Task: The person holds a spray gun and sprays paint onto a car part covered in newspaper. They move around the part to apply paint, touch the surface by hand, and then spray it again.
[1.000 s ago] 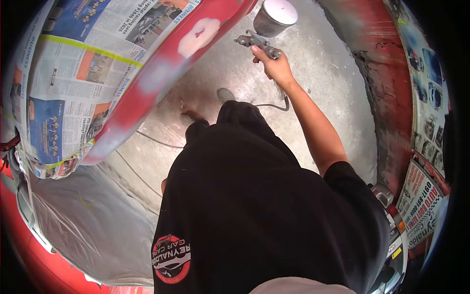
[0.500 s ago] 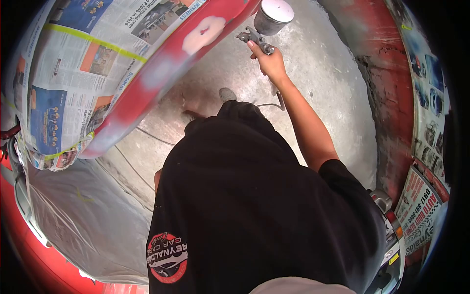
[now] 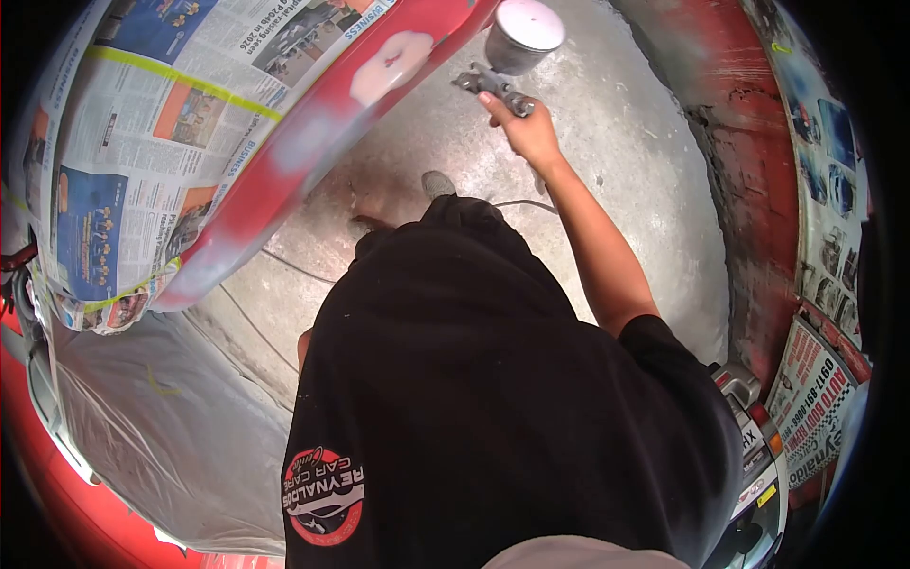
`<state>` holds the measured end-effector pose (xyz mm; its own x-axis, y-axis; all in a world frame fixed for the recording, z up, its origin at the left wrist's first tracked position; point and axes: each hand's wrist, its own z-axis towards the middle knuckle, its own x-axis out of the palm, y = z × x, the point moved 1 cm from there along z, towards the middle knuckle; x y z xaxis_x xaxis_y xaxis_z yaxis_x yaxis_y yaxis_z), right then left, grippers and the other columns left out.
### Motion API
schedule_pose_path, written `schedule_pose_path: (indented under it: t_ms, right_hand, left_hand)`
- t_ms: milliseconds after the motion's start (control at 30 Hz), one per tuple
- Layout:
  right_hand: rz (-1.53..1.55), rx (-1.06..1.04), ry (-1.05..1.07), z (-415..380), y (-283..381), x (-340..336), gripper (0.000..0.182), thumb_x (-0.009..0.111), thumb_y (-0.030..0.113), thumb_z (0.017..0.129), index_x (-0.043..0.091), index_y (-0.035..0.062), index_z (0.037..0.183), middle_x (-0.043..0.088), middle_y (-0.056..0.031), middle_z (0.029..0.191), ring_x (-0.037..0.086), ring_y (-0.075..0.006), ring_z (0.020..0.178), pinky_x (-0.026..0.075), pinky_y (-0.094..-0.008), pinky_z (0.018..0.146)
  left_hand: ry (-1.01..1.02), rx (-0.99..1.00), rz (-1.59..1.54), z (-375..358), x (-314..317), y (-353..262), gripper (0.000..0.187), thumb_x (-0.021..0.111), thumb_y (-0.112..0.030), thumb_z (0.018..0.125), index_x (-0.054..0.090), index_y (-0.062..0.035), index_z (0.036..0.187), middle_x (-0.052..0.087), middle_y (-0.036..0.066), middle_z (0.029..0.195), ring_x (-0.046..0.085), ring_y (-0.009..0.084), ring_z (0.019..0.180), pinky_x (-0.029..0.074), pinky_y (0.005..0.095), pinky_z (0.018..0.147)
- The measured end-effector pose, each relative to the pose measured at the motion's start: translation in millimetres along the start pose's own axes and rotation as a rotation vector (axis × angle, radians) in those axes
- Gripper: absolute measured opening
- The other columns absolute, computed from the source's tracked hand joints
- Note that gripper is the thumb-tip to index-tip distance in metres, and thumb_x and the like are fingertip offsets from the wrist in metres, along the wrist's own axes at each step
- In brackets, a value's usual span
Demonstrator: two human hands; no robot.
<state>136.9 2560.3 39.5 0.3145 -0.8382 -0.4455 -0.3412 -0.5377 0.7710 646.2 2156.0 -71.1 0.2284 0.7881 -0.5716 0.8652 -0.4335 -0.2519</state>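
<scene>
My right hand (image 3: 527, 133) is wrapped round the handle of a metal spray gun (image 3: 493, 90), which has a round cup with a pale top (image 3: 527, 36) above it. The gun's nozzle points left, toward a red car panel (image 3: 270, 175) with whitish and grey patches. A gap separates the nozzle from the panel. Newspaper (image 3: 142, 161) with yellow-green tape covers the area beside the panel. My left hand is out of sight; only a sliver of skin shows at the left edge of the black shirt.
A hose (image 3: 256, 327) lies on the concrete floor (image 3: 626, 190). Grey plastic sheeting (image 3: 180, 427) drapes the lower left. On the right stand a worn red wall (image 3: 758, 209), a printed sign (image 3: 806, 408) and part of another vehicle (image 3: 758, 474).
My right hand and the spray gun have shifted slightly left, and the gun's tilt has changed a little. The panel and newspaper look nearly the same.
</scene>
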Motion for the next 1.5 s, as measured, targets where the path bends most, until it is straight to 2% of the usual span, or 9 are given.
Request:
schedule_pose_path:
  t_ms: [167,267,467,1000,1100,1200,1333,1367,1500]
  right_hand:
    - [-0.004,-0.040,-0.239,12.6,-9.1,-10.1,0.059,0.073,0.058,0.087,0.073,-0.0009,0.091,0.071,-0.0129,0.075,0.067,-0.0228,0.072,0.052,-0.0376,0.073]
    - [0.003,0.003,-0.145,10.0,-4.3,-12.0,0.058,0.073,0.058,0.087,0.073,-0.0004,0.090,0.070,-0.0111,0.074,0.066,-0.0214,0.071,0.052,-0.0360,0.071]
    - [0.090,0.039,0.046,-0.7,6.0,2.1,0.058,0.073,0.059,0.087,0.071,0.0013,0.080,0.066,-0.0063,0.067,0.060,-0.0159,0.057,0.049,-0.0329,0.058]
    - [0.073,-0.024,-0.034,21.0,32.7,0.1,0.053,0.075,0.051,0.089,0.072,-0.0010,0.081,0.060,-0.0045,0.060,0.046,-0.0105,0.042,0.034,-0.0302,0.039]
    - [-0.026,-0.127,-0.211,40.9,22.8,-1.2,0.055,0.074,0.055,0.087,0.073,-0.0006,0.084,0.063,-0.0055,0.063,0.049,-0.0117,0.042,0.038,-0.0305,0.040]
    - [-0.019,-0.014,-0.239,51.1,21.7,-3.7,0.059,0.071,0.059,0.087,0.072,0.0003,0.085,0.069,-0.0120,0.073,0.067,-0.0254,0.073,0.051,-0.0389,0.072]
    - [-0.024,-0.023,-0.107,43.8,33.5,2.4,0.059,0.072,0.059,0.087,0.072,0.0007,0.083,0.069,-0.0098,0.072,0.065,-0.0199,0.065,0.051,-0.0364,0.066]
    - [0.024,-0.050,-0.072,36.8,39.7,7.3,0.053,0.074,0.053,0.088,0.071,-0.0003,0.085,0.063,-0.0042,0.068,0.043,-0.0100,0.041,0.034,-0.0298,0.038]
    - [0.150,-0.037,0.121,27.3,47.3,19.4,0.047,0.076,0.046,0.090,0.069,-0.0001,0.091,0.065,-0.0048,0.072,0.041,-0.0078,0.039,0.031,-0.0263,0.036]
  left_hand:
    - [0.001,-0.001,-0.002,-2.1,5.0,2.2,0.035,0.073,-0.030,0.089,0.071,0.0016,0.105,0.075,0.015,0.084,0.073,0.0232,0.081,0.055,0.0346,0.074]
    - [0.003,-0.003,-0.002,-1.4,6.3,2.0,0.035,0.073,-0.030,0.089,0.071,0.0016,0.104,0.075,0.015,0.084,0.073,0.0232,0.080,0.055,0.0346,0.074]
    - [0.000,-0.008,-0.011,-3.0,10.5,4.7,0.035,0.073,-0.030,0.089,0.071,0.0017,0.104,0.075,0.015,0.084,0.073,0.0232,0.080,0.055,0.0346,0.074]
    - [-0.001,-0.012,-0.022,0.2,17.9,10.6,0.033,0.073,-0.029,0.088,0.071,0.0017,0.102,0.075,0.015,0.084,0.073,0.0231,0.080,0.055,0.0345,0.073]
    - [-0.004,-0.015,-0.027,0.2,17.4,10.9,0.033,0.073,-0.029,0.088,0.071,0.0018,0.102,0.075,0.015,0.084,0.073,0.0231,0.080,0.055,0.0344,0.073]
    - [-0.002,-0.015,-0.030,0.7,17.6,11.6,0.033,0.073,-0.028,0.088,0.071,0.0018,0.101,0.075,0.015,0.083,0.073,0.0231,0.080,0.055,0.0344,0.073]
    - [0.002,-0.012,-0.030,4.2,16.7,11.8,0.033,0.073,-0.028,0.088,0.071,0.0018,0.101,0.075,0.015,0.083,0.073,0.0231,0.080,0.055,0.0344,0.073]
    - [0.002,-0.012,-0.028,5.7,16.4,11.6,0.033,0.074,-0.028,0.088,0.071,0.0018,0.101,0.075,0.015,0.083,0.073,0.0231,0.080,0.055,0.0344,0.073]
    - [0.004,-0.008,-0.030,9.7,13.7,11.9,0.032,0.074,-0.028,0.088,0.071,0.0018,0.100,0.075,0.015,0.083,0.073,0.0230,0.080,0.055,0.0344,0.073]
